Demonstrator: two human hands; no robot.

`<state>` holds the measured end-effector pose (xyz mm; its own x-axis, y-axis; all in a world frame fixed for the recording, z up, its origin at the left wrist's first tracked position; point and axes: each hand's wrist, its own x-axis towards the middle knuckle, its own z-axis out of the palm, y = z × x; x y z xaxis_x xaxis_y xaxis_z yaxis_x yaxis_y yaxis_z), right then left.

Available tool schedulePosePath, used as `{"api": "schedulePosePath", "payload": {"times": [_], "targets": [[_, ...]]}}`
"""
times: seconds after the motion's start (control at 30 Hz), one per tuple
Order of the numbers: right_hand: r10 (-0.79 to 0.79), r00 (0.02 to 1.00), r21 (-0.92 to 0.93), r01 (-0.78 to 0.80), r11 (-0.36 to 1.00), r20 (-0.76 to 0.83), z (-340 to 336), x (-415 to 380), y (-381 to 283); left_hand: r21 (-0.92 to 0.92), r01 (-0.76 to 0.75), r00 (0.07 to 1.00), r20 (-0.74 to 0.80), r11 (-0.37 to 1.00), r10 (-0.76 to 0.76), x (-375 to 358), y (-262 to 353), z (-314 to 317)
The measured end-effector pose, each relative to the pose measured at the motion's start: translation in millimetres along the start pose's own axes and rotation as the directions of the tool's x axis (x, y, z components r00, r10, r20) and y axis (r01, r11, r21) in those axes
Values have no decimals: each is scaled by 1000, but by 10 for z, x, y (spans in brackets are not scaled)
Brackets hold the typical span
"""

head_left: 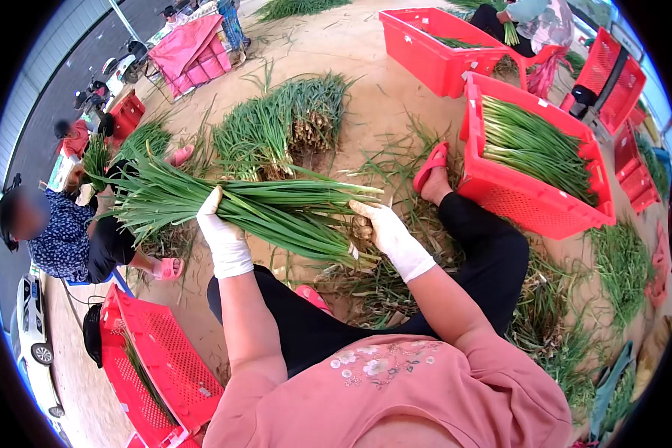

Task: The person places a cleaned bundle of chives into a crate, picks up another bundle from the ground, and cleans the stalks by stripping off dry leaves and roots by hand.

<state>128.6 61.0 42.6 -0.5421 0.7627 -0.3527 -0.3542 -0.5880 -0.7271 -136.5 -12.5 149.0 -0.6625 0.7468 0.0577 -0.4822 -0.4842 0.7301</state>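
In the view from my head, I hold a long bundle of green, flat-leaved stalks with pale root ends (284,213) crosswise in front of me, above my black-trousered legs (485,257). My white-gloved left hand (222,233) is curled around its leafy part, thumb on the near side, the fingers mostly hidden by the leaves; my white-gloved right hand (387,230) is closed round the pale root end. The leaf tips fan out beyond my left hand. Past the bundle, a thick heap of similar green stalks (276,123) lies on the sandy brown floor (396,112). Beside my right leg stands a red plastic crate with perforated sides (519,203), with green stalks laid lengthwise inside it. Loose leaf scraps (384,295) litter the floor between my legs. Near my left side is another red perforated crate (173,355), and beyond it sits a person in a dark blue patterned top (61,237).
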Motion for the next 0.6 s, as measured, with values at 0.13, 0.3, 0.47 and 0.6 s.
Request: {"api": "schedulePosePath", "payload": {"times": [0.13, 0.3, 0.47, 0.6], "targets": [[140, 982, 426, -181, 886, 126, 17, 45, 100, -15, 14, 1000, -2, 1000, -14, -20, -42, 66], [94, 979, 348, -152, 925, 179, 36, -275, -35, 15, 26, 999, 26, 1000, -26, -25, 22, 74], [117, 974, 364, -183, 913, 195, -277, -186, -76, 37, 29, 996, -83, 999, -26, 1, -2, 77], [135, 878, 275, -284, 918, 459, -319, -373, -82, 4, 66, 988, -137, 998, -65, 88, 10, -39]]}}
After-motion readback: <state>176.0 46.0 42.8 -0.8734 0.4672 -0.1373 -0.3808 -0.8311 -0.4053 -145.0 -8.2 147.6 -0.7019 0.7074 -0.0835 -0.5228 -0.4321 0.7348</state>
